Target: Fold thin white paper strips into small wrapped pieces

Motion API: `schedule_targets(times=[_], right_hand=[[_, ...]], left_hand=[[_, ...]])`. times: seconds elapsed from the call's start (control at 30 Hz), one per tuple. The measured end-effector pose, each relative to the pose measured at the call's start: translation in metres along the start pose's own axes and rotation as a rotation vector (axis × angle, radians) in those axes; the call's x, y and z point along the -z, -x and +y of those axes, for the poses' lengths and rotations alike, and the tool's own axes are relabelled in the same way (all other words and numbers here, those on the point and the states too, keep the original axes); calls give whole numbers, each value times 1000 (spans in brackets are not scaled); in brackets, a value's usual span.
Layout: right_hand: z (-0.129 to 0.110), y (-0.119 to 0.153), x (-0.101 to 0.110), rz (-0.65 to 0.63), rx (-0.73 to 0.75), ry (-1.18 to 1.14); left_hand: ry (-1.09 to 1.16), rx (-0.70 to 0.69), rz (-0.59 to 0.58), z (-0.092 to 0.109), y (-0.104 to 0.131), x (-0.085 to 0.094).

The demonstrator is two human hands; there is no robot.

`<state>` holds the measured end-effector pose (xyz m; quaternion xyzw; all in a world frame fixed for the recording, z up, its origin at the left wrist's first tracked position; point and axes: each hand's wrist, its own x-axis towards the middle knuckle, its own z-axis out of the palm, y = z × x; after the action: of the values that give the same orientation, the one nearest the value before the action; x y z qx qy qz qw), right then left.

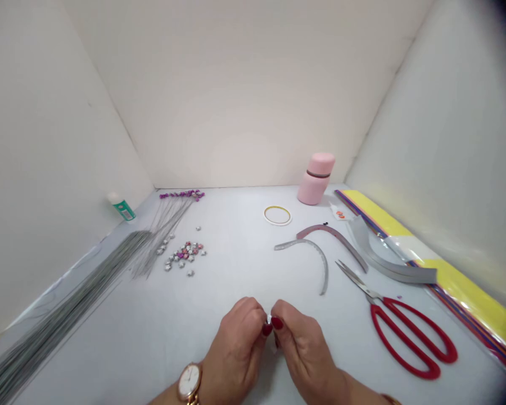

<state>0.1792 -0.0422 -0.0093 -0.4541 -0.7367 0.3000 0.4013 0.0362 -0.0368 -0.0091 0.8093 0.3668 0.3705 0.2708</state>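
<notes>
My left hand (243,343) and my right hand (303,349) meet at the front middle of the table, thumbs and fingers pinched together. Between the fingertips shows a bit of a small silver paper star (269,319); most of it is hidden by the fingers. Ahead and to the left lies a loose cluster of little folded stars (185,254), silver, pink and purple. Nearer the right hand are a curved silver paper strip (320,259) and a pinkish one (337,235). Scissors with red handles (398,320) lie partly open, right of my right hand.
Grey wires (76,304) stretch along the left, with purple-tipped wire stems (181,195) behind. A glue stick (122,207) leans at the left wall. Farther back are a tape roll (277,216) and a pink bottle (316,180). Wide silver strips (388,264) overlap yellow packets (468,287) at right.
</notes>
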Motion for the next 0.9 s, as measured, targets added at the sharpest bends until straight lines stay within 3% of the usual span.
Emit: schedule_targets(times=[0.2, 0.4, 0.6, 0.9], right_hand=[[0, 1, -2, -17, -65, -51], [-1, 5, -3, -82, -138, -182], [-1, 6, -5, -65, -79, -142], [3, 2, -9, -10, -165, -68]], left_hand=[[91, 90, -23, 4, -3, 2], [78, 15, 5, 4, -1, 2], [101, -13, 28, 4, 1, -3], [145, 154, 65, 4, -5, -6]])
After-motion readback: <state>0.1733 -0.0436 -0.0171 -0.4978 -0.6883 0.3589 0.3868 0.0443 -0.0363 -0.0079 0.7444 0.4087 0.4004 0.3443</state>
